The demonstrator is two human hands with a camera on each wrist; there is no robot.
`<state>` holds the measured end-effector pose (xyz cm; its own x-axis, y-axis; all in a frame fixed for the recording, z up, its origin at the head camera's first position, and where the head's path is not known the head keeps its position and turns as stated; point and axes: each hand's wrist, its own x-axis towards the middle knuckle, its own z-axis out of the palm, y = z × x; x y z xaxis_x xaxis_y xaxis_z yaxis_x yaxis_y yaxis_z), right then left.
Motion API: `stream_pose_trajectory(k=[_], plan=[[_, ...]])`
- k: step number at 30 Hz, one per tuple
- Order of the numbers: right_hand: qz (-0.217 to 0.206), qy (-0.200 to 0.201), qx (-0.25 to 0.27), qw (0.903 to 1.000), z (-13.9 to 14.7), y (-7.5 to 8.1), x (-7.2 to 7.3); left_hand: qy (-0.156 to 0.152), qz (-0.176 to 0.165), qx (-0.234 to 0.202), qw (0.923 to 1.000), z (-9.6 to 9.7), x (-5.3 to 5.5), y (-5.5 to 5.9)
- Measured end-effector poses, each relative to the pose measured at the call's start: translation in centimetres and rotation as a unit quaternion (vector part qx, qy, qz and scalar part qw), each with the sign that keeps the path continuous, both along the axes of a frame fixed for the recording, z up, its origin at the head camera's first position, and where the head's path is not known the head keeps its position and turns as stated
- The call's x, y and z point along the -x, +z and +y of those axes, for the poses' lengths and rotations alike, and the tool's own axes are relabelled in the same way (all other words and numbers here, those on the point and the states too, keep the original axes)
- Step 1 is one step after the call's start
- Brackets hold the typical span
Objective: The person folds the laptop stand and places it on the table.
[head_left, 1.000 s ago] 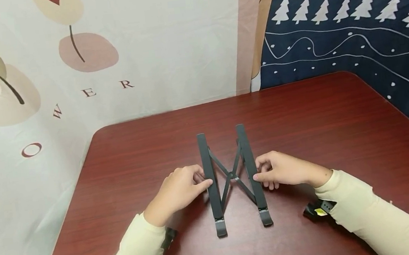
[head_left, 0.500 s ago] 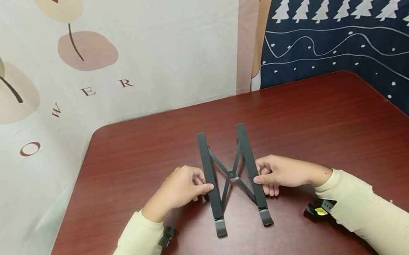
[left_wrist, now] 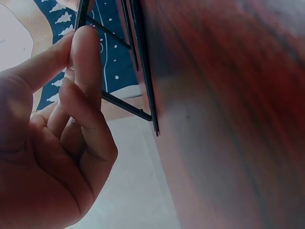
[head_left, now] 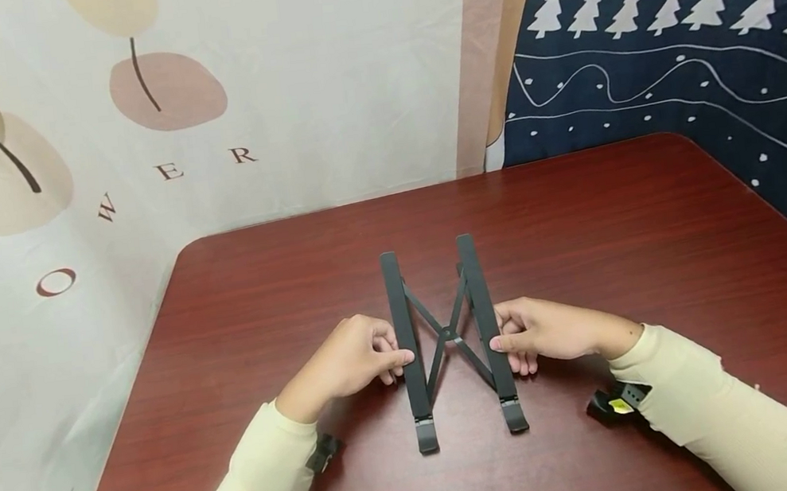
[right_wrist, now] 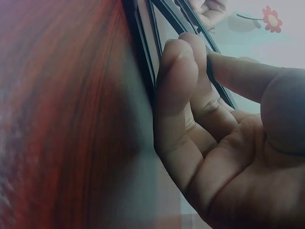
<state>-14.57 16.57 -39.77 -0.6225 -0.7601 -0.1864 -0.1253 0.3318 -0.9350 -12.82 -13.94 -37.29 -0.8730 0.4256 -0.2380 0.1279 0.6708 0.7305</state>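
A black folding laptop stand (head_left: 398, 301) stands unfolded on the table, its two long rails joined by crossed bars, with small lips at the near ends. My left hand (head_left: 351, 359) pinches the left rail, thumb on top and fingers bent beneath. On the other side my right hand (head_left: 554, 330) pinches the right rail the same way. The left wrist view has the left hand (left_wrist: 62, 129) gripping the upper rail, above a lower bar of the stand (left_wrist: 147, 86). From the right wrist, curled fingers of the right hand (right_wrist: 205, 138) partly hide the stand (right_wrist: 143, 43).
The dark red wooden table (head_left: 261, 291) has rounded far corners. Behind it hang a white cloth (head_left: 347, 82) with flower prints and a navy cloth (head_left: 636, 84) with white trees. Black straps with devices (head_left: 608, 407) sit at both wrists.
Both thumbs have slid slightly toward the near end of the rails. The stand keeps its place and shape; the head view has tilted a little.
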Motion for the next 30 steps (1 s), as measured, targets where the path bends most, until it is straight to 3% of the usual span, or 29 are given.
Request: stream_pose_trajectory(k=[6, 17, 30], plan=[[0.021, 0.003, -0.001, 0.9998, 0.05, -0.05, 0.14, -0.002, 0.004, 0.011, 0.9999, -0.02, 0.14, 0.12], [0.01, -0.002, 0.001, 0.9999, 0.03, -0.09, -0.03, -0.002, 0.007, 0.018, 0.9998, 0.14, 0.17, 0.22], [0.014, 0.003, 0.0, 0.9999, -0.2, -0.21, 0.03, 0.011, -0.015, -0.01, 0.9998, 0.18, 0.06, 0.14]])
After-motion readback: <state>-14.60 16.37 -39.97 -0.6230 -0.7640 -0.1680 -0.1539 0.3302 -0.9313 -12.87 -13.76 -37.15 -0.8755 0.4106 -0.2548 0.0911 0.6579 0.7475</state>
